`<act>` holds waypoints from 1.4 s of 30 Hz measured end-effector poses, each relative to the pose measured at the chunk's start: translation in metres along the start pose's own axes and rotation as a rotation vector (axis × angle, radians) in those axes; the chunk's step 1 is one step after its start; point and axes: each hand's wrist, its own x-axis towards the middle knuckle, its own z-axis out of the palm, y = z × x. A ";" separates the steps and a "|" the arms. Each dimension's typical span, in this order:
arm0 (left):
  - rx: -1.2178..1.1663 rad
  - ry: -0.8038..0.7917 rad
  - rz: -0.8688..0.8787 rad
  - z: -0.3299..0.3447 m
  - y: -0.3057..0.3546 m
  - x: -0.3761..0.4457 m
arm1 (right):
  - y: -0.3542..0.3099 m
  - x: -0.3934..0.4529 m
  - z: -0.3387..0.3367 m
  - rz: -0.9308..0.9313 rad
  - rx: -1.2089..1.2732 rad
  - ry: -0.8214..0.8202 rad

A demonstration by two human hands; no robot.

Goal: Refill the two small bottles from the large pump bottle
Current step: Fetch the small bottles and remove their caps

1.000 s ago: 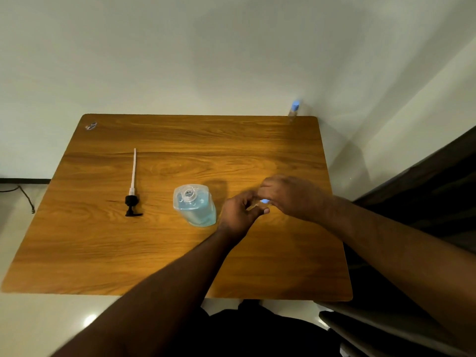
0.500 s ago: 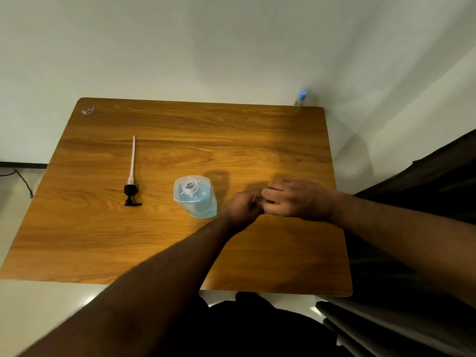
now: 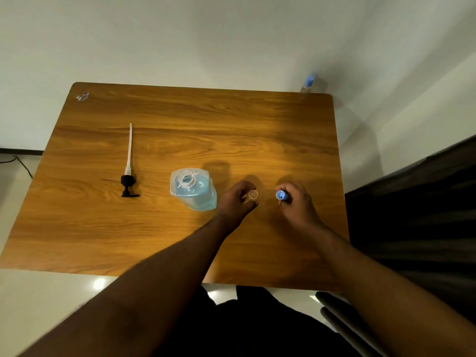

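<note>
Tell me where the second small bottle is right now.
In the head view, the second small bottle, with its blue cap on, stands at the far right corner of the table, near the wall and well away from both hands.

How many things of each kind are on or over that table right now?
Small bottles: 2, one open in the left hand, one capped at the far corner
Large bottle: 1
Pump: 1
Loose blue cap: 1, in the right hand
Total: 5
</note>
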 end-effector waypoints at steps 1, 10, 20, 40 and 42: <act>0.030 -0.002 0.002 0.001 -0.003 0.000 | 0.003 0.000 0.008 0.019 -0.001 0.007; 0.085 -0.024 -0.071 0.009 -0.021 0.000 | 0.022 0.006 0.041 0.078 -0.107 -0.094; 0.108 -0.088 -0.121 0.007 -0.024 -0.001 | 0.023 0.013 0.033 0.101 -0.092 -0.188; 0.649 -0.159 -0.121 0.010 0.064 0.145 | 0.017 0.137 -0.089 0.103 -0.213 -0.244; 0.745 -0.216 -0.100 0.019 0.063 0.168 | 0.010 0.158 -0.098 0.049 -0.231 -0.161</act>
